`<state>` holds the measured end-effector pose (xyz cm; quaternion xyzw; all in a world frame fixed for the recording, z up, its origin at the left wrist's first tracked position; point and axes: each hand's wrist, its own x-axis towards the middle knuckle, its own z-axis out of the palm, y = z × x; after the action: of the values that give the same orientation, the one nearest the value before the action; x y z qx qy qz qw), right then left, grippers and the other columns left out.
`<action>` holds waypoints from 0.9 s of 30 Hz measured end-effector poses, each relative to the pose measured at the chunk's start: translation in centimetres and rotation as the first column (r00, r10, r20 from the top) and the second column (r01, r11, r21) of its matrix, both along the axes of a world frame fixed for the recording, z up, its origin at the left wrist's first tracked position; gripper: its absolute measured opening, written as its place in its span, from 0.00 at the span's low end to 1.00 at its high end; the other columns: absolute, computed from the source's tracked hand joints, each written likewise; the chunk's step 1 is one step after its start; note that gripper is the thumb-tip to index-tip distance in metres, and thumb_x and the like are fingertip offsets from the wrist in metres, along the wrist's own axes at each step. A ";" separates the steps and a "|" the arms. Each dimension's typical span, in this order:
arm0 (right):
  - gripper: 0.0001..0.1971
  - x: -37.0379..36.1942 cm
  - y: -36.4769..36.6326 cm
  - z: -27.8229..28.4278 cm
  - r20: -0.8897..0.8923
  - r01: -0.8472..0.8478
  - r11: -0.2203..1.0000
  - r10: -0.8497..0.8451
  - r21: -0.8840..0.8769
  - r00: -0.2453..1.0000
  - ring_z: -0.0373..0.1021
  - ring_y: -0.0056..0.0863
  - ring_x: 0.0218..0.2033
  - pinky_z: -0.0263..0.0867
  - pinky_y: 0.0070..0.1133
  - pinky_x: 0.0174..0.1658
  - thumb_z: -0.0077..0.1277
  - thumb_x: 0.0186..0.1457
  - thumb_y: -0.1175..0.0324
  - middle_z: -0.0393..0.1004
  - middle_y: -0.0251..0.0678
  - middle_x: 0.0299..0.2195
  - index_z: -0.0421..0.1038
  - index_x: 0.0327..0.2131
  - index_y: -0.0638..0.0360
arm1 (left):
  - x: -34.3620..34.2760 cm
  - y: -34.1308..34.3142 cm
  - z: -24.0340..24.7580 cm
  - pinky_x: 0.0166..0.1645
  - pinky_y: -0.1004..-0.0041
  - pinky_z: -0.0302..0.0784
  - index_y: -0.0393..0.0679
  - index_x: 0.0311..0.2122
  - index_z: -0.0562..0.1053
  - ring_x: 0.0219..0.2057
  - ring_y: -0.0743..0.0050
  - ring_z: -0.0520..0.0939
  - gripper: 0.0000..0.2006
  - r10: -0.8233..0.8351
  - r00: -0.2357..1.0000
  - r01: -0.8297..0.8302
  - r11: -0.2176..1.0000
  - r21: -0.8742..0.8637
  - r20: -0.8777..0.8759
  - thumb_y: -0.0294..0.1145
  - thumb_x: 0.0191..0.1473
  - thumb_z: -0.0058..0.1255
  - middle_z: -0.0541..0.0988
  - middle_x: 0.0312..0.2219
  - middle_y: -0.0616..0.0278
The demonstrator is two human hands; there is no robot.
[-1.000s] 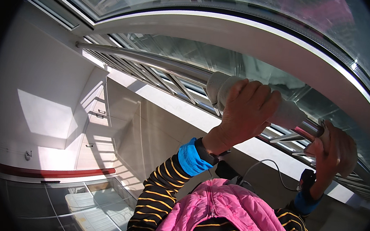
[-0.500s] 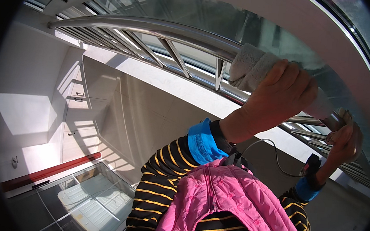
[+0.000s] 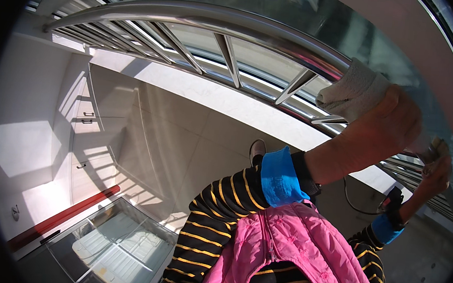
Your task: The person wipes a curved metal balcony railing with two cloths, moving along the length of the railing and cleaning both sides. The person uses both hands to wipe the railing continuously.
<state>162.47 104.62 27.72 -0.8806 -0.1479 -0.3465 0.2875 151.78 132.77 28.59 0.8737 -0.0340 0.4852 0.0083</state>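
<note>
A light grey cloth (image 3: 357, 91) is wrapped over the shiny metal handrail (image 3: 237, 21) at the upper right. My left hand (image 3: 387, 123) is closed over the cloth, pressing it round the rail. Farther right, my right hand (image 3: 436, 173) has its fingers curled around the rail; its grip is partly in shadow, and I cannot tell if some cloth is under it. To the left of the cloth, the rail is bare and reflects pink.
Slanted metal bars (image 3: 227, 60) run below the handrail, with window glass (image 3: 282, 1) behind. A white ledge (image 3: 188, 87) lies under them. At the left are white cabinets (image 3: 89, 143); at the lower left, a glass-topped table (image 3: 65, 257). A cable (image 3: 348, 198) hangs near my right wrist.
My left hand and the cloth have moved right along the handrail, exposing more bare rail. My right hand has shifted slightly right. The view has shifted, and a shoe now shows below the ledge.
</note>
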 end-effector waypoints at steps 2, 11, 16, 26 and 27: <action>0.20 0.4 -0.4 -0.3 0.034 0.045 0.999 -0.045 0.024 0.998 0.67 0.14 0.19 0.58 0.15 0.16 0.38 0.68 0.57 0.76 0.32 0.24 0.76 0.35 0.63 | -0.3 0.1 0.1 0.55 0.58 0.63 0.42 0.38 0.73 0.43 0.57 0.75 0.16 -0.013 1.000 0.013 1.000 0.006 -0.010 0.38 0.43 0.52 0.75 0.34 0.58; 0.20 2.7 -3.5 -0.5 0.138 0.113 0.969 -0.084 -0.219 0.987 0.77 0.26 0.32 0.72 0.19 0.29 0.48 0.61 0.57 0.80 0.36 0.36 0.74 0.48 0.62 | -1.4 1.8 0.6 0.57 0.56 0.61 0.42 0.42 0.74 0.46 0.55 0.75 0.18 -0.033 0.997 0.035 0.999 0.028 -0.070 0.39 0.45 0.52 0.77 0.39 0.57; 0.22 3.8 -5.4 -1.7 0.181 0.156 0.928 -0.099 -0.339 0.979 0.76 0.31 0.36 0.72 0.23 0.34 0.53 0.54 0.63 0.78 0.38 0.40 0.70 0.52 0.58 | -2.2 4.5 0.8 0.56 0.62 0.63 0.43 0.44 0.73 0.45 0.60 0.74 0.19 -0.077 0.994 0.075 0.997 -0.029 -0.075 0.37 0.44 0.53 0.75 0.39 0.59; 0.41 4.3 -8.0 -3.5 0.355 0.294 0.774 -0.096 -0.560 0.930 0.74 0.42 0.42 0.72 0.32 0.43 0.64 0.39 0.75 0.75 0.40 0.48 0.61 0.61 0.52 | -3.9 11.9 -0.1 0.59 0.64 0.61 0.45 0.46 0.70 0.47 0.63 0.73 0.21 -0.076 0.997 0.075 0.996 0.041 0.015 0.38 0.45 0.53 0.74 0.40 0.61; 0.43 4.3 -8.4 -3.7 0.414 0.321 0.759 -0.075 -0.566 0.907 0.74 0.43 0.43 0.72 0.32 0.44 0.65 0.37 0.76 0.75 0.40 0.49 0.60 0.61 0.51 | -4.3 12.4 -0.1 0.60 0.64 0.61 0.46 0.48 0.69 0.49 0.63 0.72 0.22 -0.072 0.997 0.072 0.996 0.045 -0.007 0.38 0.45 0.53 0.73 0.43 0.61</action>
<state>166.80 96.26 24.00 -0.8554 -0.2092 -0.4649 -0.0913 147.44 145.19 28.50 0.8731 -0.0766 0.4814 0.0061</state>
